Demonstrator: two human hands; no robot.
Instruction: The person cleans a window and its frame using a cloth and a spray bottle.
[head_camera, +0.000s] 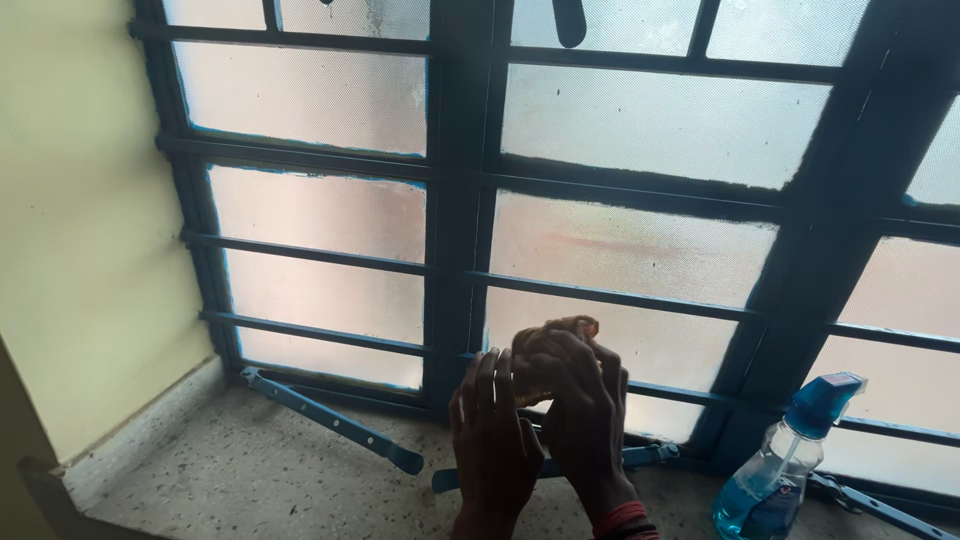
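plaster wall (80, 220) in pale yellow stands on the left, then the blue window frame (455, 200) with frosted panes and a loose stay bar (335, 420) lying on the speckled stone sill (250, 470). at the middle, both hands are close together low against the glass: the left hand (492, 440) is flat and open-fingered, touching the other, while the right hand (575, 400) is curled tight around a bunched tan cloth (545, 345) pressed near the lower pane. to wipe this well, i'd judge the cloth should stay flat on the glass and follow the bars. at the right a spray bottle (775, 470) of blue liquid stands upright on the sill, well apart from the hands.
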